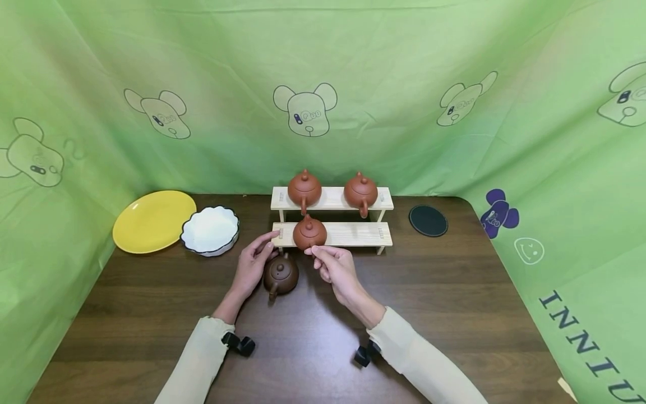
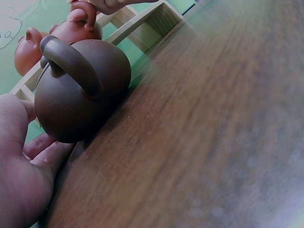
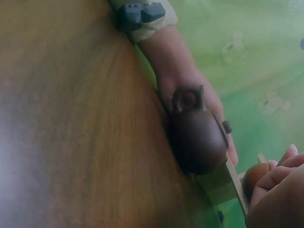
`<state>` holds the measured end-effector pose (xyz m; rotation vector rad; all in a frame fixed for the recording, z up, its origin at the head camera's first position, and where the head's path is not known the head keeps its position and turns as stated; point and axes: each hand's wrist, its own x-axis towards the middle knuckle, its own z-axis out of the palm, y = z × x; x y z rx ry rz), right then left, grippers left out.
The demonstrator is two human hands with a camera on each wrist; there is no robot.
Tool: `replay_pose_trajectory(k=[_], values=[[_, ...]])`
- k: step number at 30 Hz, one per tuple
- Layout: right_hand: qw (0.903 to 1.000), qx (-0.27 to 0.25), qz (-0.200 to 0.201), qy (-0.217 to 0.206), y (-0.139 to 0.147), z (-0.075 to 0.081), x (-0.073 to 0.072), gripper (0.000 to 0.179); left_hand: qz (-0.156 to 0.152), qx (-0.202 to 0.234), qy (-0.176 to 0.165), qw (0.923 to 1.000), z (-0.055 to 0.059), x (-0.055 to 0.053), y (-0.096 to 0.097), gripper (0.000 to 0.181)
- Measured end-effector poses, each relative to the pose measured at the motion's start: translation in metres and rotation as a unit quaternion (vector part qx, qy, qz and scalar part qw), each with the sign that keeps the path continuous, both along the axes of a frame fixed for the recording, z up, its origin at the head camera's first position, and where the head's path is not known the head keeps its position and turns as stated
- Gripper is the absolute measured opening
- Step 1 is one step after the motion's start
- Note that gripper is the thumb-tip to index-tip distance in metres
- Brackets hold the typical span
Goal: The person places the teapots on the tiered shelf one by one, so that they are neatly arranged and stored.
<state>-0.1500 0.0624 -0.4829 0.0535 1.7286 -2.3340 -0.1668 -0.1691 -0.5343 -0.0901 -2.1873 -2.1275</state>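
Observation:
With thumb and fingertips my right hand (image 1: 339,270) pinches the handle of a reddish-brown teapot (image 1: 309,232), which is on the left part of the lower wooden shelf (image 1: 353,233). My left hand (image 1: 250,268) has its fingers stretched out to the left end of that shelf, fingertips right at its edge. Close beside the left hand, a dark brown teapot (image 1: 280,276) stands on the table in front of the shelf, its handle toward me. The left wrist view shows this dark teapot (image 2: 85,95) large, with the left hand's fingers (image 2: 42,147) behind and beside it.
Two more reddish teapots, one on the left (image 1: 304,189) and one on the right (image 1: 360,192), sit on the upper shelf (image 1: 333,197). A yellow plate (image 1: 151,221) and a white scalloped bowl (image 1: 211,230) are at the left. Right of the shelves lies a dark round coaster (image 1: 428,220).

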Motion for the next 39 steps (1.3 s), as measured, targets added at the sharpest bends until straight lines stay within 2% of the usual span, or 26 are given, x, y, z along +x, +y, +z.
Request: replay_pose_trajectory(k=[9, 33, 39], values=[[1.0, -0.002, -0.007, 0.001, -0.005, 0.001, -0.009, 0.019, -0.001, 0.003, -0.003, 1.0, 0.0, 0.0, -0.002, 0.035], [0.9991, -0.006, 0.036, -0.023, -0.003, -0.002, -0.026, 0.024, 0.002, 0.004, -0.003, 1.0, -0.002, -0.001, -0.001, 0.034], [0.9996, -0.017, 0.009, -0.023, -0.002, -0.003, -0.022, 0.013, -0.001, 0.003, -0.001, 1.0, -0.003, -0.002, -0.001, 0.035]])
